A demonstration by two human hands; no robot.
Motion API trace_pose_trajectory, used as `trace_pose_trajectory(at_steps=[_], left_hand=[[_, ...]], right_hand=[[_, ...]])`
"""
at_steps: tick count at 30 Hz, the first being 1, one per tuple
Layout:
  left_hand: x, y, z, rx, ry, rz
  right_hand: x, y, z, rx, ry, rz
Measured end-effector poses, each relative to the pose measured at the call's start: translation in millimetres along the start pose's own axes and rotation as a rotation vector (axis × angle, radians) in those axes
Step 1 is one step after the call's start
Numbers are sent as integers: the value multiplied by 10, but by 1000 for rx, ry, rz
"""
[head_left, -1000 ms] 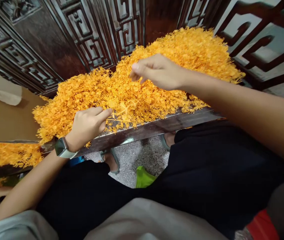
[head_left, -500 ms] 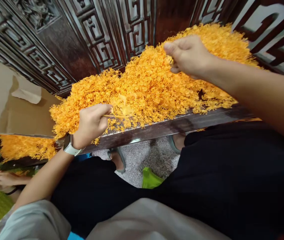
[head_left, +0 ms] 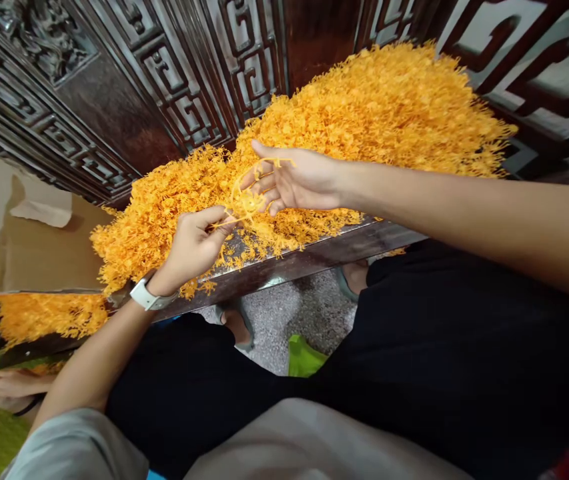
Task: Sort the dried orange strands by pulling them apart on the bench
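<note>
My left hand [head_left: 197, 241], with a pale watch [head_left: 150, 295] at the wrist, pinches the thin stem of an orange plastic flower piece [head_left: 248, 204]. The piece has spindly curled arms and sticks out toward the right. Close beside it, my right hand [head_left: 297, 179] is open with the palm partly turned up and fingers spread. A thin orange strand crosses its fingers; whether it belongs to the held piece I cannot tell. Both hands are over a large heap of similar orange pieces [head_left: 389, 107], piled on a dark wooden bench [head_left: 294, 261].
Carved dark wooden panels [head_left: 129, 113] back the bench. A cardboard box [head_left: 44, 247] stands at the left, with more orange pieces [head_left: 54, 317] below it. Another person's hand [head_left: 14, 387] is at the lower left. Something green [head_left: 304, 357] lies on the speckled floor [head_left: 284, 320].
My right hand has moved left and down from the heap to beside my left hand, going from closed to spread. My left hand keeps its pinch on the flower piece.
</note>
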State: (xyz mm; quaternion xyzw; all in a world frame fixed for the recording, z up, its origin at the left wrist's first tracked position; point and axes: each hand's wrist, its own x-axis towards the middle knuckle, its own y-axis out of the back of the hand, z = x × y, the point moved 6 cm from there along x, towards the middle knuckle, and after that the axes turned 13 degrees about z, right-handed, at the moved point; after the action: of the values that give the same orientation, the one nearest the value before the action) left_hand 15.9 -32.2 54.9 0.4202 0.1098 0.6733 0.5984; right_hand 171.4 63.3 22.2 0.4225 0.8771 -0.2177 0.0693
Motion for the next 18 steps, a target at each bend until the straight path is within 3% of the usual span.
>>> trace_pose_trajectory(at_steps=[2,5,9,12,18], left_hand=[[11,-79,22,6,11,-55],[23,-150,23,-64,70,-76],[12,-200,-70,-411,346,-72],[-16,-246,-118,-675,564,-87],[29,-296,-161,-696,638,6]], right_hand=[[-54,-99,-27,-12,-17,-89],[-38,-43,-108,-21,53,-116],[79,297,-166,0,158,78],[104,415,-70,-55,105,145],[-101,90,151,-111,-10,104]])
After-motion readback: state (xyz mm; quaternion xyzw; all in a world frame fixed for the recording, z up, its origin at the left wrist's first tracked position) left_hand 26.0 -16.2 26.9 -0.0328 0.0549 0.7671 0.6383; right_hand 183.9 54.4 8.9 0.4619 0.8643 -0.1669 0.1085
